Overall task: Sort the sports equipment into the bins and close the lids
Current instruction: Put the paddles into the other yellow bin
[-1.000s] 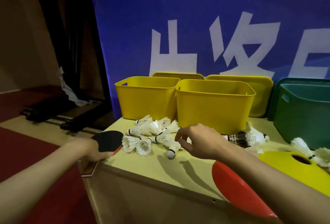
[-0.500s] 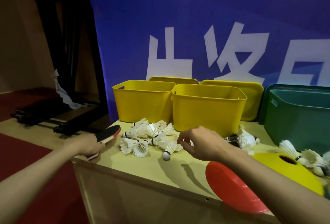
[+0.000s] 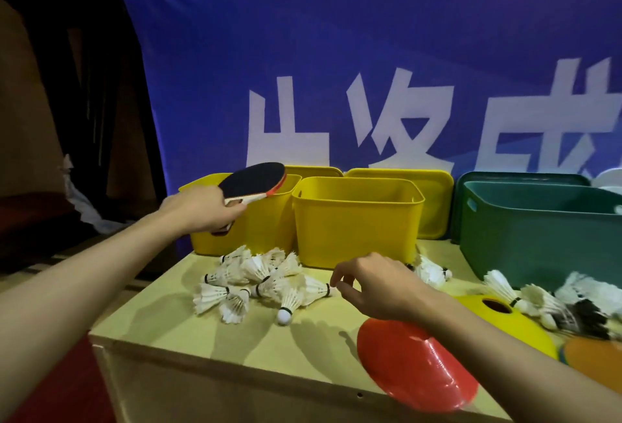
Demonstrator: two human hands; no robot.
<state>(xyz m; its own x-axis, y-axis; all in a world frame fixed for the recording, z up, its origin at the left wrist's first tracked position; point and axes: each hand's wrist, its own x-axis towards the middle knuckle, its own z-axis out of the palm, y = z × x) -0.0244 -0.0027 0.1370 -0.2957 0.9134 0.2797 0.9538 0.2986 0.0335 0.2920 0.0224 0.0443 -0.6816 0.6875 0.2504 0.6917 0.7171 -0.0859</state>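
Rubber-faced table tennis paddle (image 3: 254, 180), black sheet over red edge on pale wood, is gripped by the handle in the left hand (image 3: 202, 208) and held over the rim of the left yellow bin (image 3: 269, 220). Judged stiff, light, flat; the handle is the sound hold. Right hand (image 3: 377, 288) hovers with fingers loosely curled, holding nothing, just beside the shuttlecocks (image 3: 255, 283) on the wooden table (image 3: 202, 338). Those look feather-light and crushable: take by the cork.
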